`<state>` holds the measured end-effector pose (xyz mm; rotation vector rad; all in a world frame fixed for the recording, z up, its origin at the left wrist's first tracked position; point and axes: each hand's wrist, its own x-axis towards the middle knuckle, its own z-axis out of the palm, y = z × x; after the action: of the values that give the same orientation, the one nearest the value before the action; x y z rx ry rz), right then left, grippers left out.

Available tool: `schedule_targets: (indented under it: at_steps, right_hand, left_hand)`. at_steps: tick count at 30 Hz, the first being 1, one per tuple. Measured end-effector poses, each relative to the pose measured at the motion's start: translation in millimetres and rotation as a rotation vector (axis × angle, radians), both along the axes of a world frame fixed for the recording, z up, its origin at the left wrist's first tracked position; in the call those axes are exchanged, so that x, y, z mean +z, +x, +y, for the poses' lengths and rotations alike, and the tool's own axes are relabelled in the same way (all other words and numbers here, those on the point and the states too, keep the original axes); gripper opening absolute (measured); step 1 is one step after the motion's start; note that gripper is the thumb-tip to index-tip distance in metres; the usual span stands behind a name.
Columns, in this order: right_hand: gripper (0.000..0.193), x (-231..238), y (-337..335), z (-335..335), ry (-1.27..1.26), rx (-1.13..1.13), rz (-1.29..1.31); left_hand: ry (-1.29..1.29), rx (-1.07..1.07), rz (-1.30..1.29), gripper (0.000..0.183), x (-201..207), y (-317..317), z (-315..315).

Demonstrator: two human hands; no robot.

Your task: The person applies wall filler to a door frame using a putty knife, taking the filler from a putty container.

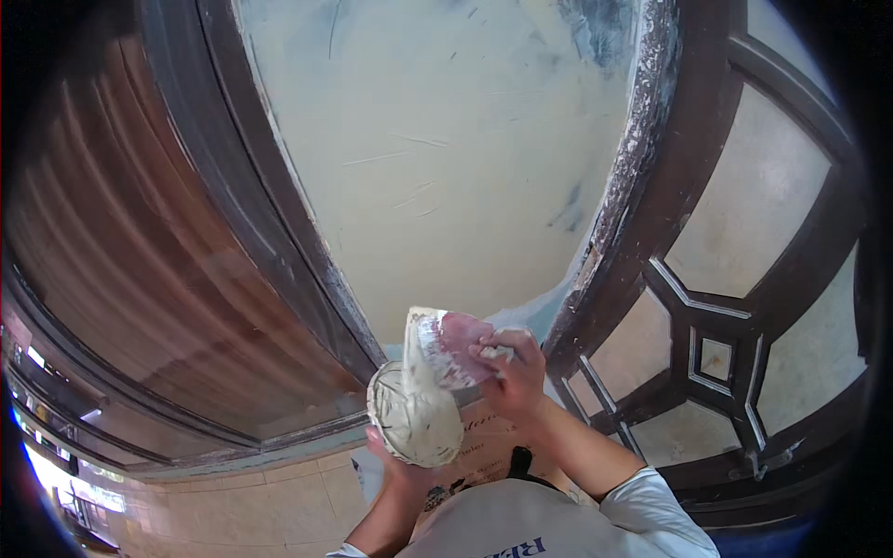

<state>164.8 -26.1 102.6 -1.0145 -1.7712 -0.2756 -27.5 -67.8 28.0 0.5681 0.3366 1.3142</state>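
My left hand (402, 472) grips a round tub of cream-coloured putty (420, 430) from its left and lower side, and its fingers are partly hidden under the tub. In my right hand (514, 374) is a wide reddish putty scraper (456, 348), pinched between thumb and fingers. Cream putty coats the scraper's left edge, which hangs over the far side of the tub, and a strand of putty joins the two. Behind them stands a wall panel (446, 205) smeared with pale putty, marked by several scratches and dark patches at the upper right.
A dark wooden frame (270, 214) borders the panel on the left, with brown curtains (177, 279) behind glass beyond it. On the right, a chipped, paint-spattered edge (621, 177) meets a dark door with pale panels (758, 195). Tiled floor (251, 507) lies at the lower left.
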Motion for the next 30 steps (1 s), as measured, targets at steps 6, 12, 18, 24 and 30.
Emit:
schedule_targets:
  at_steps: [6, 12, 18, 24, 30]
  right_hand:
    - [0.022, -57, 55, 24, -0.392, -0.036, 0.418]
    - [0.023, -168, 126, 22, -1.029, -0.11, 1.536]
    - [0.017, -202, 175, 38, -1.052, -0.037, 1.718]
    - [0.026, -107, 228, 133, -0.902, 0.045, 1.461]
    - [0.033, -153, 266, 181, -0.993, -0.061, 1.322]
  left_hand:
    - [0.011, 0.196, -0.041, 0.09, 10, -6, 9]
    - [-0.011, 0.246, -0.112, 0.079, 21, 9, 10]
    - [-0.009, 0.16, -0.112, 0.08, 32, 34, 11]
    - [-0.089, 0.206, -0.003, 0.082, 47, 78, 22]
    - [-0.15, 0.205, 0.026, 0.081, 46, 120, 33]
